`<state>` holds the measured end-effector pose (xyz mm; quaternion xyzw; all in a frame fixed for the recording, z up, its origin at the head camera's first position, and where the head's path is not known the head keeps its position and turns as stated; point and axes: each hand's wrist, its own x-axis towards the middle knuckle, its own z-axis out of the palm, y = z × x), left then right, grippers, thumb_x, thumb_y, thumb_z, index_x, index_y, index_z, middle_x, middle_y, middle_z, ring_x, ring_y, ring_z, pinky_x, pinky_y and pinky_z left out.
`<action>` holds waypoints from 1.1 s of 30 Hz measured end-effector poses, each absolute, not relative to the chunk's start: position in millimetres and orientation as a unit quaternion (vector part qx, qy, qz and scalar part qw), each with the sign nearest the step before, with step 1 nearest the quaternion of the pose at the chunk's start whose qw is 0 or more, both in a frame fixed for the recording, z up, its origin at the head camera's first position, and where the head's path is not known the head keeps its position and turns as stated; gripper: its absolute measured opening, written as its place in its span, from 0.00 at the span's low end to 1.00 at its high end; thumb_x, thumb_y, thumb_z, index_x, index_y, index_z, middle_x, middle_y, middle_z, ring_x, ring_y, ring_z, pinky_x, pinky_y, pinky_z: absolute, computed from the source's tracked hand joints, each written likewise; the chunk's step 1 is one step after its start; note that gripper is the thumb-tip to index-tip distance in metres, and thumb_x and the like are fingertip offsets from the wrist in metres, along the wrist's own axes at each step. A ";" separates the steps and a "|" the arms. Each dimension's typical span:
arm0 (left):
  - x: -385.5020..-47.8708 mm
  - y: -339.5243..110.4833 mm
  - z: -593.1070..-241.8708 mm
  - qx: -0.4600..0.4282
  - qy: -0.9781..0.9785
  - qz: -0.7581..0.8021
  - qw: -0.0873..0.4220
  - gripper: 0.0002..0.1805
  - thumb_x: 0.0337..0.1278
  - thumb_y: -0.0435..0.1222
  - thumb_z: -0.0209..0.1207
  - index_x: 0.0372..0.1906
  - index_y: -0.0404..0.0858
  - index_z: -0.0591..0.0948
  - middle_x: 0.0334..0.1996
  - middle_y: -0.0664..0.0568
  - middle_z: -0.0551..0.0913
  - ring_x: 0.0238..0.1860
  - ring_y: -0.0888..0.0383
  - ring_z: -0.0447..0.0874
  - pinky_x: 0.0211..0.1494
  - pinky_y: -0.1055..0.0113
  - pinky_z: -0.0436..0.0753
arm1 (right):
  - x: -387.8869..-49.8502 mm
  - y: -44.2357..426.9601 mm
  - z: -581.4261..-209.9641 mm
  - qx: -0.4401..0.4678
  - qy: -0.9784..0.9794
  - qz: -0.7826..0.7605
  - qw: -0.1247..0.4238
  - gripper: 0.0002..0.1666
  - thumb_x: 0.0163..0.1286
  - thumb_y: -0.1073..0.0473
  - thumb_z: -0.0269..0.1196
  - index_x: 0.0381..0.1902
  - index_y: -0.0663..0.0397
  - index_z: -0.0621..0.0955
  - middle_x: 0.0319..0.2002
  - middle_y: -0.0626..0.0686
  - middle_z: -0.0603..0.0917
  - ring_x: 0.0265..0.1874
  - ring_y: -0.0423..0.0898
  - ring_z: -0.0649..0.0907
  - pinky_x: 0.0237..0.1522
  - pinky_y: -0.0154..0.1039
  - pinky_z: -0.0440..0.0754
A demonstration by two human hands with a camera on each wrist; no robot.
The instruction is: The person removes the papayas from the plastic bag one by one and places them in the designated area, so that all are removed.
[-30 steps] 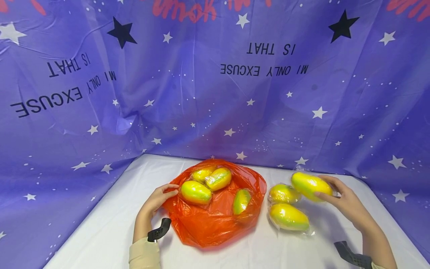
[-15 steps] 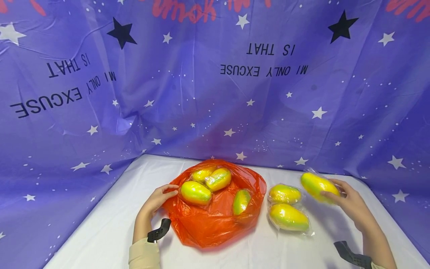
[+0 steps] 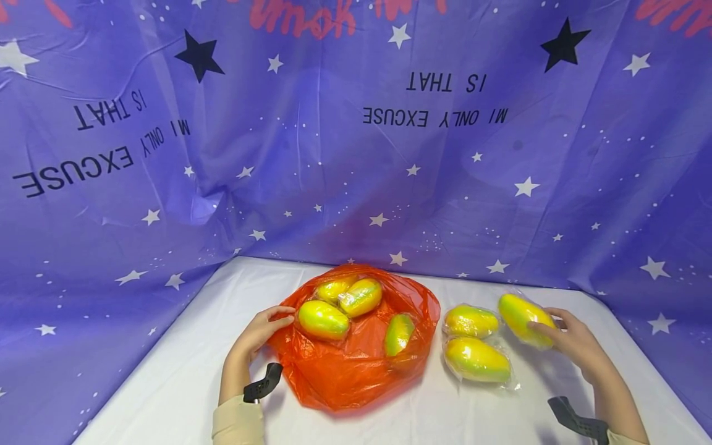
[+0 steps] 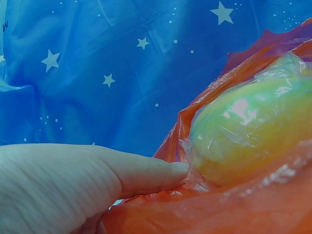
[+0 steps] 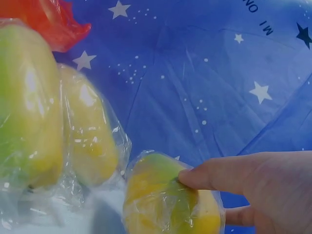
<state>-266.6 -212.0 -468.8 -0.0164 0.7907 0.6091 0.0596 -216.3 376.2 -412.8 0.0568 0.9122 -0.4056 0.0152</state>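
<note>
1. Head view: the red bag (image 3: 356, 380) lies spread on the white table (image 3: 473, 417), four yellow-green fruits in its mouth. Well to its right, the right hand (image 3: 575, 340) pinches the held fruit (image 3: 523, 318) between thumb and fingers; whether that fruit touches the table, I cannot tell. Its long axis slants, the far end toward the backdrop (image 3: 445, 185) and the bag's side, the near end in the hand. Two loose fruits (image 3: 477, 360) lie between it and the bag, long axes roughly crosswise. At the bag's left rim, the left hand (image 3: 258, 330) reaches with extended fingers. The backdrop closes in just behind the bag — white surface shows in front of it and farther right.

2. Left wrist view: a digit's tip meets the bag rim, against the clear wrap of a bagged fruit (image 4: 253, 131) whose long axis climbs away rightward. The other fingers are mostly hidden, so I cannot tell whether they pinch the plastic.

3. Right wrist view: one digit presses the held fruit's top, another shows behind — a grip the head view shows less closely. The loose fruits stand between it and the bag's edge.
</note>
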 end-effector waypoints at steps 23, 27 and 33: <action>-266.4 -213.0 -469.7 -0.015 0.786 0.615 0.061 0.21 0.62 0.39 0.61 0.55 0.32 0.78 0.53 0.42 0.78 0.42 0.53 0.79 0.44 0.64 0.78 | -223.4 380.9 -422.5 0.088 0.912 -0.395 0.062 0.49 0.70 0.39 0.56 0.67 0.76 0.54 0.63 0.82 0.54 0.58 0.73 0.66 0.48 0.52 0.79; -266.4 -212.8 -469.6 -0.013 0.783 0.618 0.063 0.20 0.62 0.39 0.60 0.55 0.31 0.78 0.52 0.42 0.78 0.41 0.53 0.80 0.43 0.64 0.79 | -225.5 382.3 -425.0 0.095 0.915 -0.386 0.069 0.51 0.70 0.38 0.56 0.67 0.77 0.53 0.63 0.83 0.54 0.58 0.74 0.66 0.48 0.53 0.79; -266.3 -212.4 -469.2 -0.014 0.787 0.614 0.063 0.20 0.63 0.39 0.60 0.55 0.32 0.78 0.52 0.42 0.78 0.40 0.53 0.80 0.42 0.64 0.79 | -226.0 385.0 -428.4 0.098 0.918 -0.378 0.072 0.52 0.69 0.37 0.56 0.68 0.77 0.53 0.63 0.82 0.54 0.58 0.74 0.65 0.49 0.54 0.78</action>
